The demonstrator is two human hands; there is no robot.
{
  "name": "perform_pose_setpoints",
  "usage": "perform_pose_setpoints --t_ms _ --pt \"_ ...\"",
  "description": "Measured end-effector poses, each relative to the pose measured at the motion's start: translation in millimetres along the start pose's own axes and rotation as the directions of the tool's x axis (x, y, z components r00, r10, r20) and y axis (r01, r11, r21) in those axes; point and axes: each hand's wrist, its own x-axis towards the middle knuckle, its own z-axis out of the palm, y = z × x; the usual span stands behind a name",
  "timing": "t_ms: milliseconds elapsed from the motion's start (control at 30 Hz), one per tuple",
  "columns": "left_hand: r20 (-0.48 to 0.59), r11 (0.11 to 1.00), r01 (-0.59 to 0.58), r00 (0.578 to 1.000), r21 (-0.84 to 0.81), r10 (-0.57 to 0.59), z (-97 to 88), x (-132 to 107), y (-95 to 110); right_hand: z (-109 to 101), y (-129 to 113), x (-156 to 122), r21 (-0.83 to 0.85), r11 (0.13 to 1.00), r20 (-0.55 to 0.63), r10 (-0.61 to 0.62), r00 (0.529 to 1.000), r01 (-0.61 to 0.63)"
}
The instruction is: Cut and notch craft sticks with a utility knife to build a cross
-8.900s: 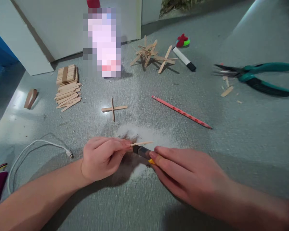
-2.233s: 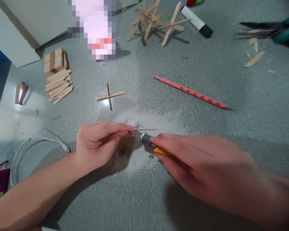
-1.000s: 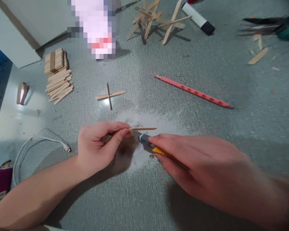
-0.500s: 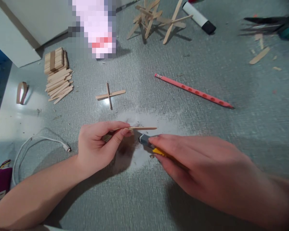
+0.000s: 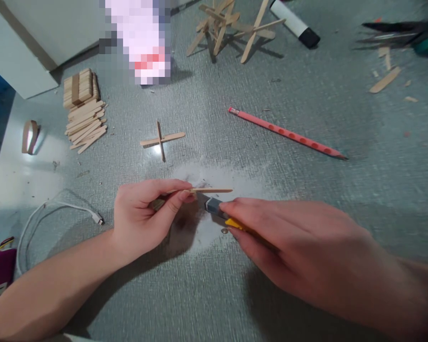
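Note:
My left hand pinches a wooden craft stick between thumb and fingers, and its free end points right, roughly level. In my right hand is a utility knife with a grey front and a yellow slider. Its blade meets the underside of the stick close to my left fingertips; the exact contact is hard to make out. Beneath both hands lies a whitish worn patch on the grey table. Just beyond, two crossed craft sticks form an X.
Bundled sticks and loose sticks lie at left, above a white cable. A pink pencil lies right of centre. Farther back are joined sticks, a white marker, a blurred pink-white object and dark-bladed scissors.
Both hands, the stick and the knife hold almost the same pose. The view has shifted very slightly, and the knife has moved a hair to the left.

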Motion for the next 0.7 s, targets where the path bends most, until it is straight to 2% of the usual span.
perform_pose_setpoints --t_ms 700 --pt "-0.009 0.999 -0.036 0.999 0.017 0.036 0.0 0.5 0.3 -0.5 0.7 -2.4 -0.047 0.999 -0.013 0.008 1.0 -0.008"
